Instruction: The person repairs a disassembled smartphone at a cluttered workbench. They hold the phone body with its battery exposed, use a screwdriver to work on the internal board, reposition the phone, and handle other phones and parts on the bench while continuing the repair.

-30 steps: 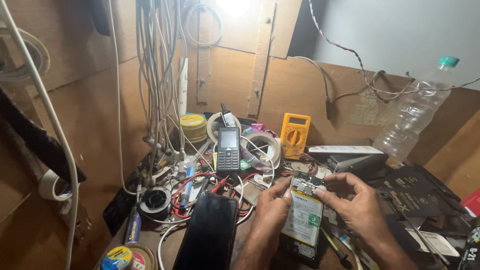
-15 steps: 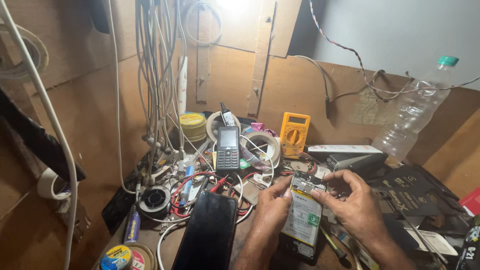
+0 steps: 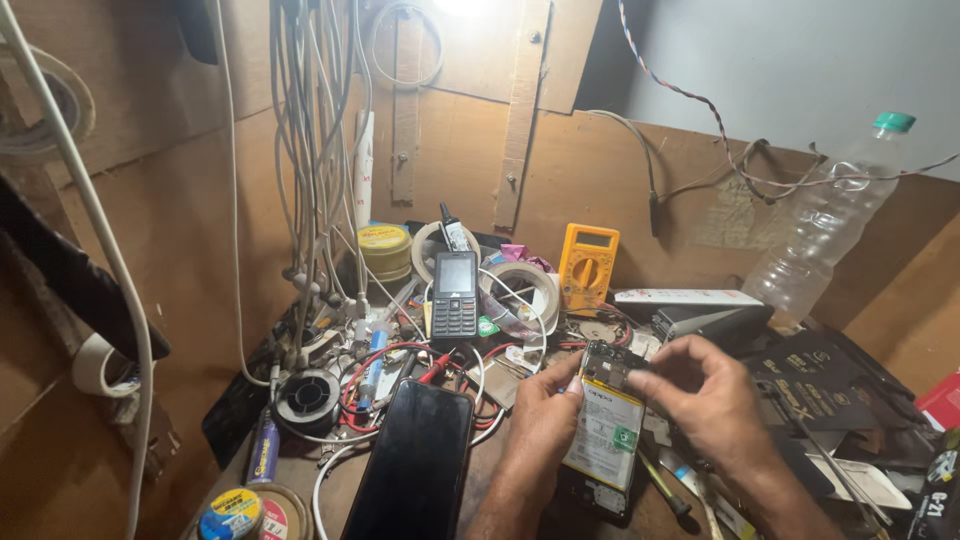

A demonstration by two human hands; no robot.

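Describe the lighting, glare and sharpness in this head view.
Head view: a lamp at the top edge blows out to white, lighting the wooden back wall; the left side falls dim; the black phone screen shows a soft sheen; both hands, left hand and right hand, look reasonably sharp.

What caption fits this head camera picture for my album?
Left hand and right hand hold an opened smartphone beside a black phone screen and yellow multimeter.

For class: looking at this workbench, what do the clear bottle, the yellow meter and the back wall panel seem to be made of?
Bottle: thin clear plastic, probably; see-through, glossy, ribbed, with a green cap.
Yellow meter: moulded plastic casing, matte, with a dark dial.
Back wall panel: brown board, likely plywood or hardboard; flat, dull, unpainted, with wooden strips fixed on.
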